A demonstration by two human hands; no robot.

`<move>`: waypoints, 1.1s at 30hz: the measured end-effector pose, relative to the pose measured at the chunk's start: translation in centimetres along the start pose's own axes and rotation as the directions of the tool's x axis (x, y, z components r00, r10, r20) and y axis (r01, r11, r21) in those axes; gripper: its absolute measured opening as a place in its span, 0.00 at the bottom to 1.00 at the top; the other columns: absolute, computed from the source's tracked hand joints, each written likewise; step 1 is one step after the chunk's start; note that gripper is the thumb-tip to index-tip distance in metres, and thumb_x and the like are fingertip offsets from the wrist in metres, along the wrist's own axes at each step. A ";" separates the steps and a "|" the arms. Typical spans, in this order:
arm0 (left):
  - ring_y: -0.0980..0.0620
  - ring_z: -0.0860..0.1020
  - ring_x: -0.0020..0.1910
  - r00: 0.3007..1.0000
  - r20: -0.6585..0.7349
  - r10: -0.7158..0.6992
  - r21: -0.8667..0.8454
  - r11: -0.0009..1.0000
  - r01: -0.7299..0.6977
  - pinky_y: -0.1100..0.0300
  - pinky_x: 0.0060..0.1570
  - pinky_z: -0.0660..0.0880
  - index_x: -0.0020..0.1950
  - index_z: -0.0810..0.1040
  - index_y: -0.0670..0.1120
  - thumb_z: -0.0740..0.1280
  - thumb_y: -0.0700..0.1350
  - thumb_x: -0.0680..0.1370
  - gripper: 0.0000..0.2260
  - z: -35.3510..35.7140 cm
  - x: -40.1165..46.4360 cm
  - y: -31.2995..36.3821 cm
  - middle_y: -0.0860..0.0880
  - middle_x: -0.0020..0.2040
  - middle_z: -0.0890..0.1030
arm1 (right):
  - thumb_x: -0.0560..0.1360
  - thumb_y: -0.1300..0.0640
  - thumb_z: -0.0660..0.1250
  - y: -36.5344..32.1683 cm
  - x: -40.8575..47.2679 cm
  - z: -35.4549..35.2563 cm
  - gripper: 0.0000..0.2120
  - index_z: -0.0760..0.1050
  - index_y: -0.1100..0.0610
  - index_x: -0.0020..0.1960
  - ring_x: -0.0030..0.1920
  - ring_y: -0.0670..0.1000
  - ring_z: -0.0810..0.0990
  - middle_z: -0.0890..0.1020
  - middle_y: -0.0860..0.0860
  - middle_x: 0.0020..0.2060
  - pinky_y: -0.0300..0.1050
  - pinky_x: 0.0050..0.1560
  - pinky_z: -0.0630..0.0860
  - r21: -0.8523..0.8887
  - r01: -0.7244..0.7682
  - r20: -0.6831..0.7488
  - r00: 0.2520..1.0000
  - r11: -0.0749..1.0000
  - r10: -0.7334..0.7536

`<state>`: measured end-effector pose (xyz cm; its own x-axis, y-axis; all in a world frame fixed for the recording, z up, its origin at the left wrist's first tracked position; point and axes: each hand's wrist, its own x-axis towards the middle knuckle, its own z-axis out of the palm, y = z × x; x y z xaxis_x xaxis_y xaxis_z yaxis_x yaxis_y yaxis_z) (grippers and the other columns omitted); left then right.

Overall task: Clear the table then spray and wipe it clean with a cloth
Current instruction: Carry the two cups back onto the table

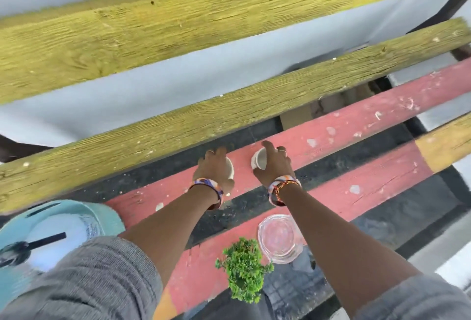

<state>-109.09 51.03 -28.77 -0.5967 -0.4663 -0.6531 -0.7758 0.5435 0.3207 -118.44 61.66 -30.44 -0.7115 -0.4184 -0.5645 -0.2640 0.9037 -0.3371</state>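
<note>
Nearest the viewer, a leafy green plant point(242, 272) and a clear glass dish point(279, 236) rest on the slatted table point(356, 126). Farther out, on a red slat, the left hand point(216, 168) curls around one small white cup point(230, 166) and the right hand point(271, 164) around a second white cup point(260, 160). Clearing appears under way; next, both cups likely need lifting away, then the dish and plant. No spray or cloth is visible.

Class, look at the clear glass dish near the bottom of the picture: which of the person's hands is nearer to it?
The right hand. It grips a small white cup straight beyond the glass dish. The left hand, gripping another white cup, lies farther off to the left.
</note>
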 end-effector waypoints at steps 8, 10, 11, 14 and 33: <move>0.39 0.71 0.60 0.941 -0.326 0.092 -0.239 0.955 -0.176 0.53 0.55 0.72 0.67 0.64 0.47 0.70 0.39 0.69 0.29 -6.0 -7.8 -5.1 0.40 0.62 0.66 | 0.69 0.55 0.72 -5.2 -6.2 -0.8 0.32 0.61 0.59 0.67 0.62 0.63 0.73 0.73 0.60 0.61 0.54 0.60 0.73 0.176 0.023 -0.160 0.987 0.984 0.005; 0.40 0.71 0.60 0.906 -0.405 0.124 -0.265 0.932 -0.246 0.57 0.55 0.70 0.67 0.65 0.51 0.70 0.40 0.69 0.29 -7.6 -11.3 -7.6 0.41 0.62 0.67 | 0.69 0.52 0.71 -7.6 -9.4 -0.6 0.30 0.64 0.58 0.66 0.60 0.63 0.74 0.75 0.59 0.59 0.53 0.58 0.74 0.216 0.075 -0.227 0.973 0.974 -0.025; 0.41 0.71 0.61 0.890 -0.433 0.144 -0.267 0.923 -0.279 0.58 0.56 0.69 0.68 0.65 0.51 0.70 0.41 0.69 0.29 -8.2 -13.0 -8.6 0.41 0.62 0.68 | 0.69 0.51 0.71 -8.7 -10.7 -0.6 0.29 0.65 0.58 0.65 0.59 0.63 0.75 0.76 0.60 0.57 0.53 0.57 0.75 0.226 0.103 -0.260 0.965 0.969 -0.042; 0.42 0.73 0.61 0.831 -0.534 0.154 -0.266 0.903 -0.338 0.62 0.54 0.67 0.69 0.65 0.51 0.71 0.45 0.70 0.29 -9.8 -20.2 -13.9 0.41 0.63 0.70 | 0.69 0.50 0.71 -12.9 -17.0 0.8 0.27 0.66 0.56 0.64 0.56 0.62 0.76 0.76 0.59 0.57 0.52 0.56 0.75 0.229 0.224 -0.348 0.928 0.947 -0.135; 0.40 0.74 0.62 0.317 -0.803 -0.505 -0.551 0.831 -0.072 0.52 0.57 0.71 0.66 0.67 0.42 0.74 0.50 0.67 0.32 -14.8 -53.0 -52.8 0.41 0.62 0.76 | 0.67 0.51 0.74 -46.9 -47.9 21.4 0.33 0.66 0.56 0.69 0.63 0.57 0.74 0.74 0.56 0.63 0.45 0.60 0.70 0.238 0.764 -0.217 0.644 0.600 -0.734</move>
<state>-39.54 36.68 -0.91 0.0379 -0.9825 0.1822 -0.7154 0.1007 0.6914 -58.00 37.33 -3.71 -0.4057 -0.9128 0.0475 -0.5469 0.2008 -0.8128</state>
